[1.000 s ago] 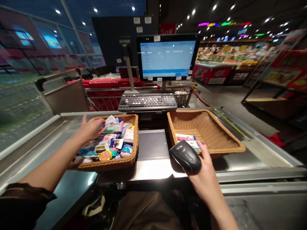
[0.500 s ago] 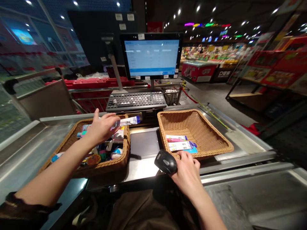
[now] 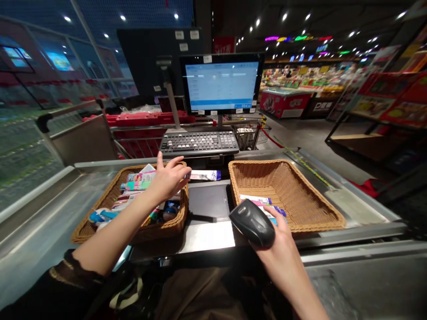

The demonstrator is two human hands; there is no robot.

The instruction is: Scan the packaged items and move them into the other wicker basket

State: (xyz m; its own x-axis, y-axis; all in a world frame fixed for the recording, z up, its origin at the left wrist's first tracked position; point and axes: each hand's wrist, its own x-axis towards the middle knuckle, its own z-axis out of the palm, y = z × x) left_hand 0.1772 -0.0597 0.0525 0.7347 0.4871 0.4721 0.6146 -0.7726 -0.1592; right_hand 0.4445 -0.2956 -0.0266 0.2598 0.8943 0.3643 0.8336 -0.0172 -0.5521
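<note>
My left hand (image 3: 169, 180) grips one end of a slim white pack with a blue tip (image 3: 204, 175), holding it over the right rim of the left wicker basket (image 3: 183, 218). That basket is full of assorted small packaged goods, partly hidden by my forearm. A black handheld barcode scanner (image 3: 252, 224) is in my right hand (image 3: 279, 249), its head tilted up and left. Just beyond it, the right wicker basket (image 3: 310, 206) holds several similar slim packs (image 3: 256, 199) in its near left corner, partly covered by the scanner and my fingers.
Between the baskets a dark flat plate (image 3: 208, 202) lies in the metal counter (image 3: 40, 202). Behind it stand a keyboard (image 3: 200, 141) and a lit monitor (image 3: 223, 86). A scanner stand (image 3: 171, 100) rises left of the monitor. A shopping cart (image 3: 250, 131) is beyond the counter.
My left hand has carried the slim white pack rightward, toward the gap between the baskets. My right hand has raised the scanner and turned its head. The whole view has shifted slightly.
</note>
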